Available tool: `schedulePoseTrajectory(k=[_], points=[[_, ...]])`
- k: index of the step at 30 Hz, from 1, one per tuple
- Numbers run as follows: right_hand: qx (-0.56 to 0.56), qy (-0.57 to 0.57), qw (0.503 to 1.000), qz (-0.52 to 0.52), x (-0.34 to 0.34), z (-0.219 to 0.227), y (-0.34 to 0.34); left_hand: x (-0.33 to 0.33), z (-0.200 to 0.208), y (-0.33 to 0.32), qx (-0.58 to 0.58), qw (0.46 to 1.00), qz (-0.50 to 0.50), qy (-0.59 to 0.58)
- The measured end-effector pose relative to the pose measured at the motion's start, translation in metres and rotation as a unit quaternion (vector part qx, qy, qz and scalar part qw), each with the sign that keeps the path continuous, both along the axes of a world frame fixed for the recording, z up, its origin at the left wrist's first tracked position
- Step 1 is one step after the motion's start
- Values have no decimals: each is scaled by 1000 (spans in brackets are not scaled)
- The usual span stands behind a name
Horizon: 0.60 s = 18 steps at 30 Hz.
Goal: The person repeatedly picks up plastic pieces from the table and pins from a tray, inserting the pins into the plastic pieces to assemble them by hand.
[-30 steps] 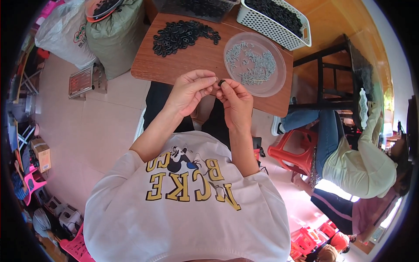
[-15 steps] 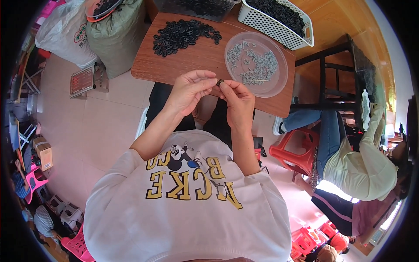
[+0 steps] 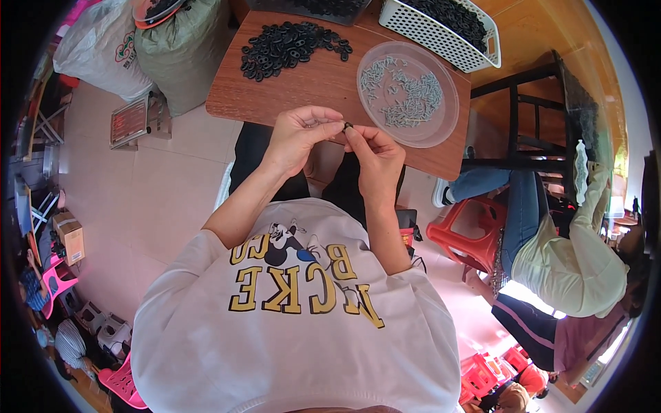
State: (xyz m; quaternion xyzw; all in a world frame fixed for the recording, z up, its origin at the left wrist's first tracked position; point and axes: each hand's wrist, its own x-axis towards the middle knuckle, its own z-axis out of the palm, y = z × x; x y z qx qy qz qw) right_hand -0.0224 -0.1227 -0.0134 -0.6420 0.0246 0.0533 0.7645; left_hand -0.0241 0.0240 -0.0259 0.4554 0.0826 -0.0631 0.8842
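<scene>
Just past the near edge of the brown wooden table (image 3: 303, 96), my two hands meet at a small black oval piece (image 3: 348, 126). My left hand (image 3: 301, 135) pinches it between thumb and forefinger from the left. My right hand (image 3: 377, 157) grips it from the other side, thumb on top. Fingertips cover most of the piece, so I cannot tell whether a screw sits in it. On the far left of the table lies a pile of black oval pieces with holes (image 3: 286, 49). To the right stands a round clear plastic tray (image 3: 368, 113) with many small silvery screws (image 3: 416, 96).
A white perforated basket (image 3: 441, 40) of black pieces and a dark clear bin (image 3: 323, 8) stand at the table's back. Full sacks (image 3: 175, 62) and a small metal stool (image 3: 131, 124) are on the left. At right sits a person (image 3: 564, 268) by a red stool (image 3: 468, 230).
The view has shifted slightly, so the table and tray sit a little differently. Both hands keep their pinch on the small black piece, with barely any movement.
</scene>
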Motion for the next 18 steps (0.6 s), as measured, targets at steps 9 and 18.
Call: schedulePoseTrajectory(k=[9,18], points=[[46,4,999,-19,4,-2,0,-1,3,0,-35,999,-13,26],[16,19,1000,2,1,-5,1,0,1,1,-26,999,-1,29]])
